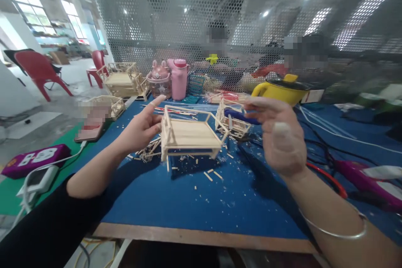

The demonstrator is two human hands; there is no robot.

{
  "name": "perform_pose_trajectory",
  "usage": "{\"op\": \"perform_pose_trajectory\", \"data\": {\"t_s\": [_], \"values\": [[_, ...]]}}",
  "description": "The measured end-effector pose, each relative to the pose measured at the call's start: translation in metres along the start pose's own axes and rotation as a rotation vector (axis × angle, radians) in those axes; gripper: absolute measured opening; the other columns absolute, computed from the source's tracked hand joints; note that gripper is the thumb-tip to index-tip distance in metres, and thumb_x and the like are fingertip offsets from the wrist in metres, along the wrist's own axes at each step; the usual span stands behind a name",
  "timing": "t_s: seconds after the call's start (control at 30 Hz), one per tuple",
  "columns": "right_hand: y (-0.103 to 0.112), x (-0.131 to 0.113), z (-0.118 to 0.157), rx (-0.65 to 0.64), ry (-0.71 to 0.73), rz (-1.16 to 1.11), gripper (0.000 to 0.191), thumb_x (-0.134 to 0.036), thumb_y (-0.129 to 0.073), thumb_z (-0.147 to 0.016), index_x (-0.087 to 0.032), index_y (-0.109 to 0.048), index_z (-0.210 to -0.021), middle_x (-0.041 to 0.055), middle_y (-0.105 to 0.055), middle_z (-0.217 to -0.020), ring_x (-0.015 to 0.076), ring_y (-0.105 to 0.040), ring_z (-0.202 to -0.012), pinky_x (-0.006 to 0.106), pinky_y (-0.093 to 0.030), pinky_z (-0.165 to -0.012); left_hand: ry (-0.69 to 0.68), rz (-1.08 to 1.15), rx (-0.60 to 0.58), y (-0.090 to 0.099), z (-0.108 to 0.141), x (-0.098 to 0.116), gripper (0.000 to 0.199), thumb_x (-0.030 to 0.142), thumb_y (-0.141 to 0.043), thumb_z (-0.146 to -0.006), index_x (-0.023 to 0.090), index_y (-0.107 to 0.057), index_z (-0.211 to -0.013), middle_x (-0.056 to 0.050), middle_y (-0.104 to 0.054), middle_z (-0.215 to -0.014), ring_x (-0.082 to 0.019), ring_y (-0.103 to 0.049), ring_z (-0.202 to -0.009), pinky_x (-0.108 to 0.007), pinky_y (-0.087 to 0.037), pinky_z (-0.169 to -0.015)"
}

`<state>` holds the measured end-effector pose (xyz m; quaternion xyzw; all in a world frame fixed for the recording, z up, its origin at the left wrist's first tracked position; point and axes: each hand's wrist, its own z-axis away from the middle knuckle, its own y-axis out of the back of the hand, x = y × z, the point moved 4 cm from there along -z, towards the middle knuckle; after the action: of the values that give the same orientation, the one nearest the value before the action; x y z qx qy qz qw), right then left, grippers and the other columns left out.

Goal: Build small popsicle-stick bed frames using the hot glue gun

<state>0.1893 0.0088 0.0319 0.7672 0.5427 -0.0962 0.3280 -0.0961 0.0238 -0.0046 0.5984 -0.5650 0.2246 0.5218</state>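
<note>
Left hand [145, 124]: index outstretched, thumb and fingers pinching left end of small wooden frame [193, 134]. Frame between both hands: pale thin sticks, flat platform, railed sides. Right hand [279, 138]: fingers curled at dark-blue object [241, 115]; whether gripping, cannot tell. Blue tabletop [176, 205] below, strewn with straight-edged stick offcuts [208, 176].

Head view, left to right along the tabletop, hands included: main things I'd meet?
Purple box → phone → left hand → wooden stick frame → right hand → magenta object.
</note>
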Motion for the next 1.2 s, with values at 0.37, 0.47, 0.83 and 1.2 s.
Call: {"op": "perform_pose_trajectory", "data": {"t_s": [0.37,0.47,0.83,1.2], "values": [[-0.019,-0.017,0.002,-0.515,-0.41,-0.052,0.025,-0.037,-0.066,-0.077,-0.017,-0.06,-0.09,0.0003,-0.06,-0.07,0.0133,-0.055,-0.063,0.026,-0.044,-0.058,0.178,0.307,-0.342,-0.064,0.011,0.02,0.084,0.027,-0.064,-0.082,0.019,-0.017,-0.151,-0.009,-0.068,-0.096,-0.02,-0.065,-0.085,-0.031,-0.051,-0.074],[-0.026,-0.019,0.008,-0.705,-0.468,-0.096,0.022,-0.032,-0.062,-0.079,-0.017,-0.058,-0.094,-0.0048,-0.051,-0.061,0.0095,-0.046,-0.054,0.022,-0.037,-0.051,0.179,0.346,-0.356,-0.068,0.011,0.015,0.084,0.028,-0.064,-0.083,0.022,-0.016,-0.151,-0.008,-0.069,-0.095,-0.019,-0.065,-0.084,-0.029,-0.051,-0.073],[-0.024,-0.009,0.021,-0.69,-0.721,0.229,0.015,-0.026,-0.051,-0.083,-0.021,-0.056,-0.096,-0.0053,-0.049,-0.055,0.0098,-0.042,-0.046,0.02,-0.03,-0.041,0.397,-0.019,-0.006,-0.013,0.001,-0.012,0.051,0.04,-0.065,-0.08,0.017,-0.052,-0.124,-0.007,-0.067,-0.099,-0.017,-0.065,-0.09,-0.03,-0.054,-0.074],[-0.027,-0.012,0.033,-0.68,-0.71,0.177,0.03,-0.036,-0.048,-0.089,-0.025,-0.045,-0.117,-0.0068,-0.049,-0.057,0.0101,-0.045,-0.045,0.021,-0.03,-0.04,0.534,-0.172,-0.226,-0.06,0.015,-0.009,0.04,0.053,-0.063,-0.078,0.017,-0.064,-0.095,0.002,-0.057,-0.063,-0.01,-0.051,-0.05,-0.022,-0.044,-0.045]]}}
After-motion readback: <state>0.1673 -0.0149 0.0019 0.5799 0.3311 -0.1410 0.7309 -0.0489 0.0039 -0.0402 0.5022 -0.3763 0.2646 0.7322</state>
